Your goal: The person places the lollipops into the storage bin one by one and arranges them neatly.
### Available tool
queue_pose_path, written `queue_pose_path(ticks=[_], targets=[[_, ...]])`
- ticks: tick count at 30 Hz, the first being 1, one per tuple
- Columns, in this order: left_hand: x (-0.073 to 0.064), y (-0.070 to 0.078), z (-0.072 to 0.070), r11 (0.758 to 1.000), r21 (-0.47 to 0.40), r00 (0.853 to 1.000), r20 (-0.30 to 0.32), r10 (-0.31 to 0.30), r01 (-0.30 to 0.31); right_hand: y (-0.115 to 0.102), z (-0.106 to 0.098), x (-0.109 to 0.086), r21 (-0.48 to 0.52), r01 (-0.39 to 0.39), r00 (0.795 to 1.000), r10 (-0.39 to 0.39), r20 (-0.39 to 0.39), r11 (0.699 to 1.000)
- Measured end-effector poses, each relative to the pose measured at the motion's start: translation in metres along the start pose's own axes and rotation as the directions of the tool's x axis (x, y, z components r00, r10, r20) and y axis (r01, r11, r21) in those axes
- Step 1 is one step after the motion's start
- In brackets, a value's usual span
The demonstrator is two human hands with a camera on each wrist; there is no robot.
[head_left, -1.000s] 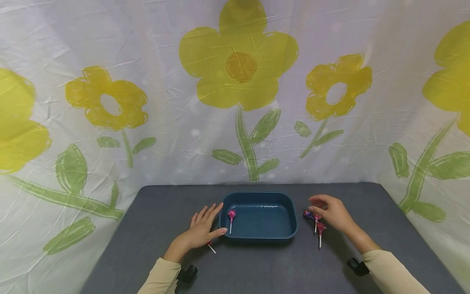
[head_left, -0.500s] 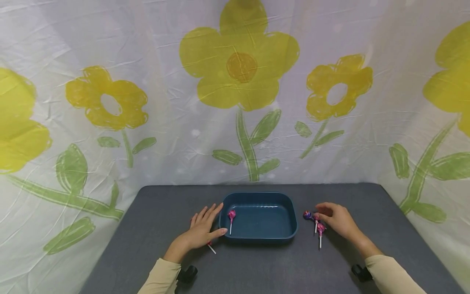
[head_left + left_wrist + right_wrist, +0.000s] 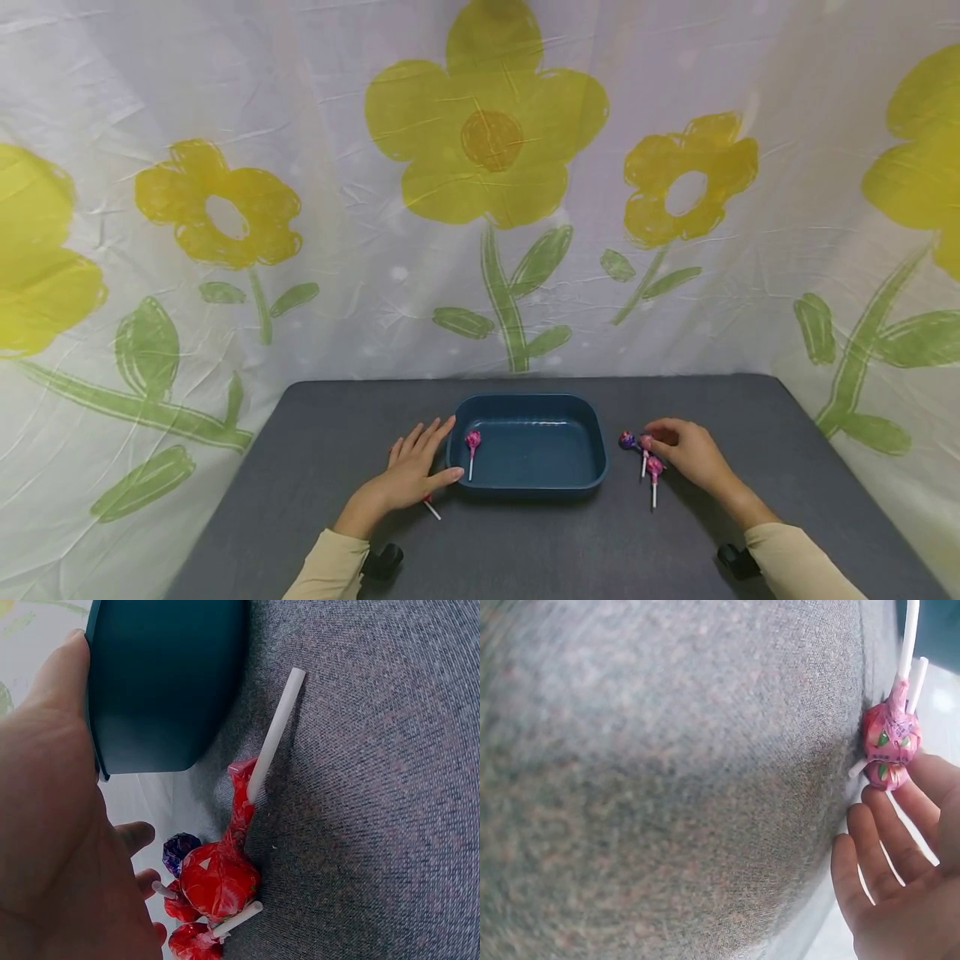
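Note:
My left hand [image 3: 405,475] rests with spread, straight fingers against the left rim of a dark blue tray [image 3: 528,487]. One pink lollipop [image 3: 472,439] lies inside that tray near its left wall. Below the left palm, a red-wrapped lollipop [image 3: 221,881] lies on the cloth beside several others in the left wrist view. Right of the tray, my right hand [image 3: 690,454] pinches a pink lollipop [image 3: 646,444] between thumb and forefinger, still low among its neighbours. Another pink lollipop [image 3: 655,467] lies just in front of it; a purple-blue one [image 3: 627,439] lies to its left.
A grey cloth-covered table [image 3: 540,550] bears everything. Behind it hangs a white curtain [image 3: 360,317] printed with yellow flowers. Black wrist cameras, such as the right one [image 3: 738,560], sit under both sleeves.
My right hand has come down and slightly toward me, its thumb and forefinger closing on the pink lollipop. The left hand and tray have stayed put.

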State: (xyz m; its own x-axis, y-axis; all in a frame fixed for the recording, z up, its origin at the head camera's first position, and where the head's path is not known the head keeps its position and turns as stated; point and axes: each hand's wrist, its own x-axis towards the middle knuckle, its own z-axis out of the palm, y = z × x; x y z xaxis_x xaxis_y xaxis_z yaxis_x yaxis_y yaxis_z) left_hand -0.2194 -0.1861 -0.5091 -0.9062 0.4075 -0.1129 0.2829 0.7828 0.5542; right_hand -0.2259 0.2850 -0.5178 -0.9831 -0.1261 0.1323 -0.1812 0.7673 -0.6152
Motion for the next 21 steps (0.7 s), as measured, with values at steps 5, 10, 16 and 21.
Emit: queue_pose_path(ticks=[5,10,16,21], targets=[[0.0002,-0.0004,0.0004,1.0,-0.001,1.0,0.0,-0.002,0.002,0.0007,0.0006,0.0006,0.001,-0.002,1.0,0.002,-0.007,1.0],[-0.0002,0.0007,-0.0001,1.0,-0.008,1.0,0.0,-0.003,0.003,0.0026,0.0011,0.0019,-0.01,0.002,1.0,-0.002,-0.016,1.0],[0.0,0.0008,0.0,1.0,-0.005,1.0,0.004,-0.008,0.008,0.0026,0.0002,0.0027,-0.007,0.004,1.0,-0.004,-0.018,1.0],[0.0004,0.0007,-0.0001,1.0,-0.007,1.0,0.005,-0.01,0.01,0.0026,0.0001,0.0041,-0.024,0.011,0.999,-0.012,-0.032,1.0]])
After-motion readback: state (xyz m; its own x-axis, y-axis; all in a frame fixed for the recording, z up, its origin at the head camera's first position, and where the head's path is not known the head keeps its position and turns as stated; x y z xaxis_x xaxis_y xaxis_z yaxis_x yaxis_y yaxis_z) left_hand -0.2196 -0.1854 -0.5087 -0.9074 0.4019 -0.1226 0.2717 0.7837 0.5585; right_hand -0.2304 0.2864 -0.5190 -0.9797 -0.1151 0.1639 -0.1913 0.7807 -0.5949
